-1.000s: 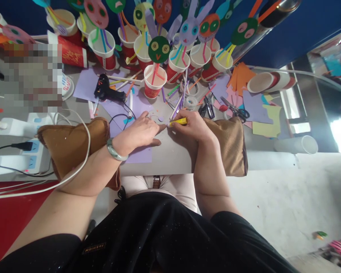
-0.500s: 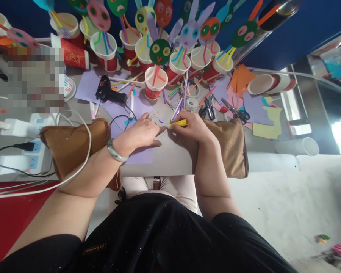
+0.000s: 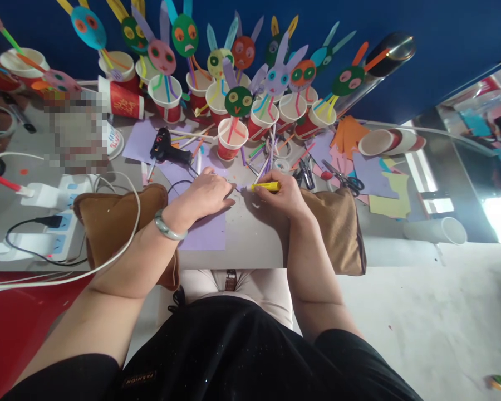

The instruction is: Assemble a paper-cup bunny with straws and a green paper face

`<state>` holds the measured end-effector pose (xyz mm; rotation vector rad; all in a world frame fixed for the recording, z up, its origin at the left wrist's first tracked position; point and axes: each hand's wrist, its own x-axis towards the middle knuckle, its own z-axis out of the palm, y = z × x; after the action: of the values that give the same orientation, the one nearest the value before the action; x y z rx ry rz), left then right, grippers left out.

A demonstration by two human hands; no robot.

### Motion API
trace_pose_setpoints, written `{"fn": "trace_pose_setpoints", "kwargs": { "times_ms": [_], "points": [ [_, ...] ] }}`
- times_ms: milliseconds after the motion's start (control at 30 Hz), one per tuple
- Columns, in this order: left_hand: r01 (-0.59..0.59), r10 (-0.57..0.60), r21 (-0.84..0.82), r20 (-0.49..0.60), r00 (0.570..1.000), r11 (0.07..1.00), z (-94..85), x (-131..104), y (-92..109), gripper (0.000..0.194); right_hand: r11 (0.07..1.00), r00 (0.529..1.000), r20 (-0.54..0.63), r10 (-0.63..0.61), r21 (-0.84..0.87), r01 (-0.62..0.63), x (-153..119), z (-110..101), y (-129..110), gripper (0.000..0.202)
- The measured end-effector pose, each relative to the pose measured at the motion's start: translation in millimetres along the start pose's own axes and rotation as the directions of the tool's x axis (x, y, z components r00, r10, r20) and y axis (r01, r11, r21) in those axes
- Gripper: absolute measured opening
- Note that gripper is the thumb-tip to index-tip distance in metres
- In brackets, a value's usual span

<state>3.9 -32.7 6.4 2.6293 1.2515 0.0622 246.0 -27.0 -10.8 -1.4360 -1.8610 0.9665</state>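
Pinched in my right hand point(image 3: 284, 195) is a yellow marker point(image 3: 267, 186), its pale tip pointing left, low over the grey table. My left hand point(image 3: 206, 195), with a bracelet at the wrist, rests palm down on the table to the left of that tip. Its fingertips press on a small piece of purple paper point(image 3: 242, 188), partly hidden beneath them. Under and behind the left hand lies a larger purple paper sheet point(image 3: 206, 236). A black hot glue gun point(image 3: 167, 150) lies beyond the left hand. Pliers point(image 3: 307, 172) and scissors point(image 3: 346, 179) lie beyond the right hand.
Red and white paper cups point(image 3: 231, 139) with paper rabbit faces on straws stand along the back. Brown cushions point(image 3: 121, 217) lie under both forearms. A power strip point(image 3: 62, 234) with a white cable point(image 3: 131, 223) is at left. Stacked cups point(image 3: 392, 140) lie at right.
The view has tilted up slightly, so more of the rabbit faces shows. The marker lies flatter, and more of the small purple piece is visible at its tip. Both hands stay close together.
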Motion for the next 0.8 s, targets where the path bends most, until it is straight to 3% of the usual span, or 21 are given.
{"fn": "trace_pose_setpoints", "kwargs": {
  "times_ms": [167,300,567,800],
  "points": [
    [0.199,-0.261,-0.366,-0.13,0.957,0.909,2.8,10,0,0.022,0.996,0.998,-0.015,-0.06,0.065,0.061,-1,-2,4,0.027],
    [0.24,-0.355,-0.568,-0.099,0.93,0.787,8.6,15,1,0.019,0.991,0.995,-0.007,-0.099,0.09,0.099,-2,-3,4,0.03],
    [0.297,-0.396,-0.629,-0.019,0.918,0.718,13.5,20,7,0.011,0.986,0.988,0.015,-0.153,0.071,0.151,-2,-3,4,0.025],
    [0.298,-0.39,-0.624,-0.011,0.921,0.722,13.9,20,9,0.008,0.984,0.983,0.052,-0.178,0.035,0.177,-2,-4,5,0.025]
  ]
}}
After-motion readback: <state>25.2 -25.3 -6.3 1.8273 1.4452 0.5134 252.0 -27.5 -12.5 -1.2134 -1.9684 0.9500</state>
